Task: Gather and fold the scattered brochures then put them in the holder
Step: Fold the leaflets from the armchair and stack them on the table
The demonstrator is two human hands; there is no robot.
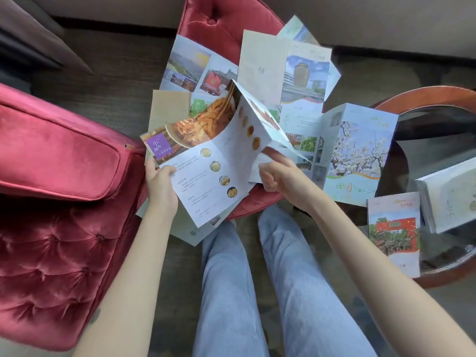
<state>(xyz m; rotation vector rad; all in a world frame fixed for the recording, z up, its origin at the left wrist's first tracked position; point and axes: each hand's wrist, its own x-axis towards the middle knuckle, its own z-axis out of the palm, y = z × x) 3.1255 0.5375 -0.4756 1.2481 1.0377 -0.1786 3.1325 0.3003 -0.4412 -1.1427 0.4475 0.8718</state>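
Step in hand: folding. You've got the food brochure (213, 161) up off the pile, held in mid-air over the near edge of the red stool (219, 29), still half open. The right panel is lifted and creased inward; the left two panels are near flat.

Grip:
- Left hand (161, 181) at the brochure's 8 o'clock, thumb on top of the page, fingers curled underneath, pinching the lower-left edge.
- Right hand (277, 176) at its 4 o'clock, fingers curled tight on the lower edge of the right panel, thumb up under the raised flap.

Next move, as I read it: swing that right panel fully over along its crease, keep the left pinch fixed as the anchor, then close the cover panel and press the folds flat.

Around it:
- Loose open brochures (262, 65) on the stool from 11 to 1 o'clock, overlapping.
- Blossom brochure (358, 155) at 3 o'clock, unfolded, bridging from the stool onto the glass table (438, 104).
- One gate brochure (394, 228), already folded, at 4 o'clock on the table edge.
- A paper stack (450, 197) beyond it, cropped by the frame. Possibly the holder, can't confirm.
- Red armchair (51, 176) at 9 o'clock.

Most of the pile is not yet folded.
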